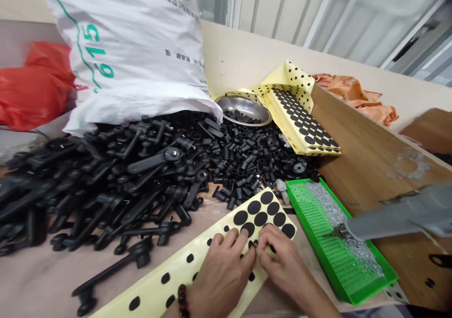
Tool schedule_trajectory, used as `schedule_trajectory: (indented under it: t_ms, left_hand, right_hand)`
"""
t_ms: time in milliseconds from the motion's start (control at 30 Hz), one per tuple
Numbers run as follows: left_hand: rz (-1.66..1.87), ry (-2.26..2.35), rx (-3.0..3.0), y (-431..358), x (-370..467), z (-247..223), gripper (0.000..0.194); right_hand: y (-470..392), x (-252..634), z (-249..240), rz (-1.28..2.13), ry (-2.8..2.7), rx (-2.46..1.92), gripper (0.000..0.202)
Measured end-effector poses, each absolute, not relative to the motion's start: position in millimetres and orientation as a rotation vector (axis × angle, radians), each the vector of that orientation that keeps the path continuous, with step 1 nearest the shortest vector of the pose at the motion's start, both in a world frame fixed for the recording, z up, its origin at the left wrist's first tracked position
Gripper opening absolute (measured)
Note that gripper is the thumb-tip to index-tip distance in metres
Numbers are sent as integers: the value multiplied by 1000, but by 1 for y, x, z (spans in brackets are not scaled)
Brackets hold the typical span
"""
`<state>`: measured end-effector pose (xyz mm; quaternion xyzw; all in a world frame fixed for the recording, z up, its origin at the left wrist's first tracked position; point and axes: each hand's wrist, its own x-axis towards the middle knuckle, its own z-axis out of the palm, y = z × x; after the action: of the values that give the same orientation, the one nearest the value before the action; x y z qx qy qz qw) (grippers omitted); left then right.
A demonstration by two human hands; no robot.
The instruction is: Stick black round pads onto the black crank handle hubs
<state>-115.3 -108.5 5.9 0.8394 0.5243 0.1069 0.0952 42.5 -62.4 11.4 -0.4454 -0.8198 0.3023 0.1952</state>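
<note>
A yellow backing sheet (208, 254) with large black round stickers at its far end and smaller black dots along its length lies on the table in front of me. My left hand (224, 266), a beaded bracelet at its wrist, rests on the sheet with the fingers stretched and slightly apart. Close beside it, my right hand (278, 257) is closed in a pinch over a small black round sticker (254, 243), partly hidden by the fingertips. To the left on the tabletop lies a single black crank handle (113, 273).
A heap of black crank handles (141, 167) and small black sleeves (243, 158) spreads behind. A white sack (137, 50), steel bowl (263, 115) and stacked sticker sheets (303, 120) stand beyond. At right, a grey power driver (395, 219) reaches over a green tray (303, 224) of small metal parts.
</note>
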Motion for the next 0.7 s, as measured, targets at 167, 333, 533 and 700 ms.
schedule_trajectory:
  t_ms: [167,333,533,700]
  left_hand:
    - [696,1723,2422,-110,-158,12,23]
    - [459,2393,2431,-86,-192,20,29]
    - [295,2135,2548,-65,-188,21,24]
    - [379,2023,2586,-70,-192,16,32]
  right_hand:
    - [-58,49,15,1251,-2074,-1255,15]
    - [-53,53,17,1530,-1819,-1307,16]
    - [-56,55,6,1468,-1767,-1285,14]
    - [-55,56,4,1464,-1704,-1252,13]
